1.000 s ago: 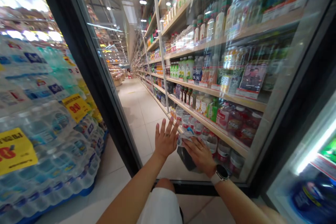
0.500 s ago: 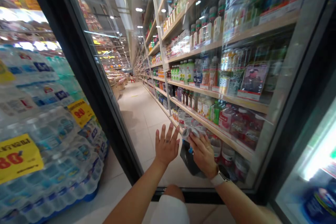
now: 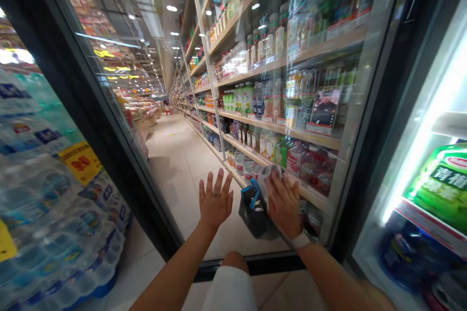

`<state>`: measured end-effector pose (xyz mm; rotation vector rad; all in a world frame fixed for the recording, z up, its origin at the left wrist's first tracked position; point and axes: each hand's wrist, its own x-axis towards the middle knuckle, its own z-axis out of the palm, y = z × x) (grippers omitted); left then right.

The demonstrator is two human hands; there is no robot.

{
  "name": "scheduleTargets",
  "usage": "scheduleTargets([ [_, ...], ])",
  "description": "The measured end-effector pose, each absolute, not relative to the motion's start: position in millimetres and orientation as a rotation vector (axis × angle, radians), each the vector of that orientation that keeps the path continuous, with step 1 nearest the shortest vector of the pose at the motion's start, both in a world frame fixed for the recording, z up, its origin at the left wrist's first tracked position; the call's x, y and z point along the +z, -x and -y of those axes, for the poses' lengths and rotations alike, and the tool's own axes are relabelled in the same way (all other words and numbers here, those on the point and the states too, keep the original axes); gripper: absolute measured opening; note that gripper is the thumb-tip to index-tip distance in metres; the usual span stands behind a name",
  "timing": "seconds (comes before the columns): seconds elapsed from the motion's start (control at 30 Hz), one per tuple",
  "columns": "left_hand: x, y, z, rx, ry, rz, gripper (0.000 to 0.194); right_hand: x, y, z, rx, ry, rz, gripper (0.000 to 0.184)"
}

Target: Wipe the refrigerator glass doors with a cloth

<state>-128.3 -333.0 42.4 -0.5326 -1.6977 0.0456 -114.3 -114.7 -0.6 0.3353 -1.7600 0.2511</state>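
My left hand (image 3: 215,201) lies flat against the glass door (image 3: 171,82), fingers spread and holding nothing. To its right, my right hand (image 3: 284,204) presses a crumpled pale cloth (image 3: 270,172) onto the same glass, with the cloth bunched under the fingertips. A watch strap (image 3: 301,241) shows on that wrist. Between the two hands, seen in the glass, is a dark basket with a blue handle (image 3: 253,210). Shelves of bottled drinks (image 3: 277,107) also show in the glass. My knee in white shorts (image 3: 229,286) is at the bottom.
The door's black frame (image 3: 91,121) runs diagonally on the left. Beyond it stand stacked packs of water bottles (image 3: 44,214) with a yellow price tag (image 3: 80,161). A lit fridge interior with green packages (image 3: 441,184) is at the right. A tiled aisle (image 3: 175,155) stretches away.
My right hand has slid the cloth a little up the glass. My left hand stays flat on the glass. The view has swung right, showing more of the lit fridge.
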Motion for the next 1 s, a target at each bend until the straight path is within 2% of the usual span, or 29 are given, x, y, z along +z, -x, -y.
scheduleTargets([
  [0.13, 42.0, 127.1, 333.1, 0.05, 0.524, 1.702, 0.064, 13.7, 120.1, 106.5, 0.36, -0.18, 1.711, 0.065],
  [0.27, 41.1, 127.8, 333.8, 0.065, 0.522, 1.702, 0.064, -11.5, 123.1, 123.9, 0.362, -0.301, 1.736, 0.066],
  [0.47, 44.0, 129.8, 333.2, 0.076, 0.53, 1.691, 0.064, -57.2, 121.9, 146.0, 0.243, -0.534, 1.78, 0.053],
  [0.63, 45.2, 131.8, 333.4, 0.079, 0.528, 1.684, 0.064, -73.9, 117.7, 145.0, 0.157, -0.817, 1.833, 0.041],
  [0.77, 45.4, 135.0, 333.4, 0.084, 0.528, 1.684, 0.064, -56.4, 117.7, 134.8, 0.115, -0.834, 1.823, 0.043],
  [1.0, 44.5, 141.4, 334.4, 0.054, 0.543, 1.686, 0.068, 15.4, 130.0, 101.0, 0.409, -0.135, 1.66, 0.064],
])
